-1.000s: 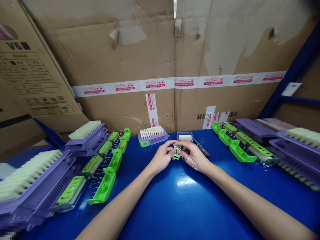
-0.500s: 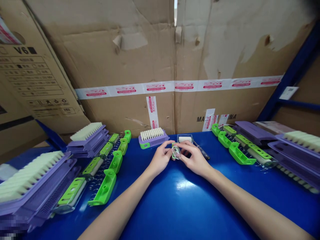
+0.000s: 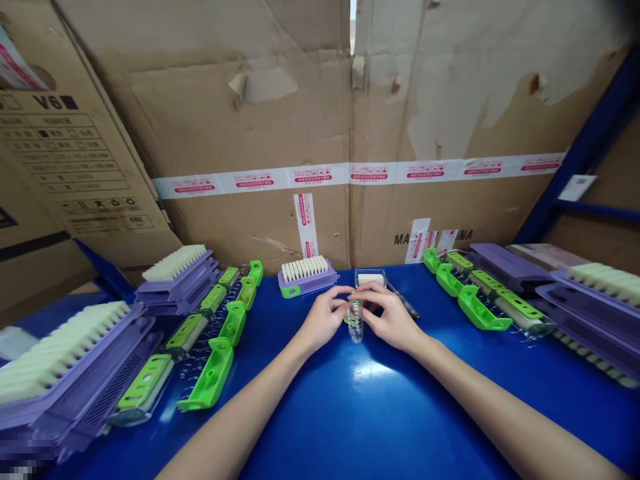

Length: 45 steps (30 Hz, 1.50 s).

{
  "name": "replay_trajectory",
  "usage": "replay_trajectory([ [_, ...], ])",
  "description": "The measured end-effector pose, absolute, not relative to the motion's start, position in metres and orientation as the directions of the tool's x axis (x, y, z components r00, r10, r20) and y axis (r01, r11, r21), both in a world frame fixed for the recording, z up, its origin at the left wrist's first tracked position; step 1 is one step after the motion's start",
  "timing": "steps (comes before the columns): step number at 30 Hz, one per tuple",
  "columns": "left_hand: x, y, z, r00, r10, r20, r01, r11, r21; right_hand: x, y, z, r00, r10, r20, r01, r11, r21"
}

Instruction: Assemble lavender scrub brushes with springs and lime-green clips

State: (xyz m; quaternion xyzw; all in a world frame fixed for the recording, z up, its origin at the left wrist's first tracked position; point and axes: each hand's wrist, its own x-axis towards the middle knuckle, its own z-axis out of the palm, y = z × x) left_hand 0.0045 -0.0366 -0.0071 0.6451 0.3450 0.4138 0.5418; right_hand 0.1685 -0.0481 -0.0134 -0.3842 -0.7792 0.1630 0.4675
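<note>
My left hand (image 3: 324, 315) and my right hand (image 3: 391, 317) meet at the middle of the table, fingertips bent inward. Between them they pinch a small green plastic part (image 3: 346, 319), mostly covered by the fingers. A shiny piece that looks like a coil spring (image 3: 355, 325) stands out from it toward me, below the fingertips. Just behind my hands lies a clear box-like part (image 3: 371, 277) with a white block in it. A purple brush (image 3: 307, 276) with cream bristles rests beyond my left hand, its end green.
Rows of green handle-like parts (image 3: 233, 325), springs and green-topped clear pieces (image 3: 186, 333) line the left, beside stacked purple brushes (image 3: 55, 373). Similar green parts (image 3: 480, 309) and purple pieces (image 3: 590, 313) lie right. A dark pen-like tool (image 3: 404, 302) sits near my right hand. Cardboard (image 3: 250, 133) walls the back.
The coiled piece has turned and now points down toward me, showing longer below my fingertips. Both hands have stayed nearly in place, fingers slightly shifted.
</note>
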Motion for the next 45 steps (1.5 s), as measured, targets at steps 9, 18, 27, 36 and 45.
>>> replay_trajectory([
  [9,0.003,-0.035,-0.006,0.397,0.899,0.183,-0.019,-0.191,0.981,0.169,-0.048,-0.012,-0.326,0.729,0.602,0.402,0.683,-0.609],
  [18,0.002,-0.034,-0.008,0.390,0.901,0.191,-0.045,-0.188,0.981,0.171,-0.047,-0.015,-0.298,0.712,0.636,0.463,0.690,-0.556],
  [27,0.002,-0.032,-0.012,0.325,0.902,0.283,-0.060,-0.279,0.958,0.167,-0.050,-0.014,-0.399,0.531,0.747,0.530,0.799,-0.284],
  [36,0.003,-0.032,-0.010,0.363,0.914,0.184,-0.093,-0.161,0.983,0.171,-0.045,-0.016,-0.347,0.606,0.716,0.557,0.747,-0.363],
  [45,0.005,-0.034,-0.011,0.351,0.925,0.146,-0.147,-0.099,0.984,0.168,-0.044,-0.024,-0.176,0.620,0.764,0.611,0.677,-0.409],
])
